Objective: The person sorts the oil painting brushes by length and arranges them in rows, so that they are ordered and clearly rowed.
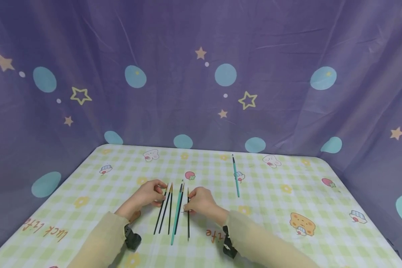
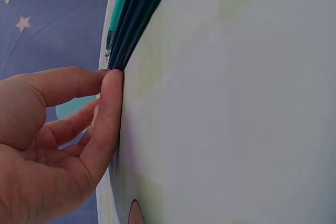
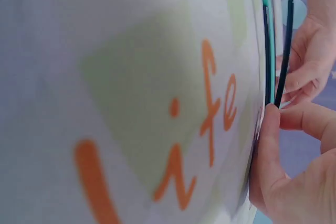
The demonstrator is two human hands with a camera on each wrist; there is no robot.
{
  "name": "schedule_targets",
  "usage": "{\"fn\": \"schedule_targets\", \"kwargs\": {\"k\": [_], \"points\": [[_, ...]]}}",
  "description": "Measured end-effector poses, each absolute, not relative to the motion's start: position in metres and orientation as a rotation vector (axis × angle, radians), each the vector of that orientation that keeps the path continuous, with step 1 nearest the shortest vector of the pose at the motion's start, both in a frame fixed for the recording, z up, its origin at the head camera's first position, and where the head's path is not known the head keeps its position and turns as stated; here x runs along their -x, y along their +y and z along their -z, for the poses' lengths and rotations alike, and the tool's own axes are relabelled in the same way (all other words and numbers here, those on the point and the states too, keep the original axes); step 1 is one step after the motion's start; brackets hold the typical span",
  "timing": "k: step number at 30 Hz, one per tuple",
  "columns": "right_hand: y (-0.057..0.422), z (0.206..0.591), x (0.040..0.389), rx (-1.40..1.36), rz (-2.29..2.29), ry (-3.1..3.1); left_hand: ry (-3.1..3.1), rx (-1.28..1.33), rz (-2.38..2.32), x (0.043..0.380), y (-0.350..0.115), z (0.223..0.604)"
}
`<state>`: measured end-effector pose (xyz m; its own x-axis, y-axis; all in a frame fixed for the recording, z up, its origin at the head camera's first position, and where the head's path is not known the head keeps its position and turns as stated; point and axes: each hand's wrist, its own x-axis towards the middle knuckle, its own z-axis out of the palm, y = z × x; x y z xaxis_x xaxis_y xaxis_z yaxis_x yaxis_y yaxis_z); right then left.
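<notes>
Several thin paintbrushes lie side by side near the middle of the table, bristles pointing away. My left hand [image 1: 149, 195] pinches the leftmost black paintbrush [image 1: 158, 220] near its bristle end, thumb and index finger meeting there in the left wrist view. At the row's other side, my right hand [image 1: 202, 203] pinches another black paintbrush [image 1: 188, 223] between thumb and index finger. The right wrist view shows this black handle [image 3: 286, 51] angled away from the others. A teal paintbrush [image 1: 175, 227] and more black ones [image 1: 169, 217] lie between the hands.
Another teal paintbrush [image 1: 236, 180] lies apart, farther back and to the right. A checked cloth [image 1: 271, 208] with printed pictures covers the table. Behind the table's far edge hangs a purple curtain [image 1: 174, 111] with stars and dots.
</notes>
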<state>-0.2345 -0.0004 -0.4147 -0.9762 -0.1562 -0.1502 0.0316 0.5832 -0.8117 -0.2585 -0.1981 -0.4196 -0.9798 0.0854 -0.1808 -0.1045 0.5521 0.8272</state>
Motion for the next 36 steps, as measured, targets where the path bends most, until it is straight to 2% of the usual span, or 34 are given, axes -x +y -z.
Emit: {"fn": "schedule_targets", "kwargs": {"k": [11, 36], "points": [[0.013, 0.419, 0.237, 0.125, 1.671, 2.331, 2.578, -0.007, -1.415, 0.259, -0.199, 0.420], [0.067, 0.409, 0.229, 0.140, 1.769, 2.194, 2.572, -0.002, -1.431, 0.258, -0.199, 0.421]]}}
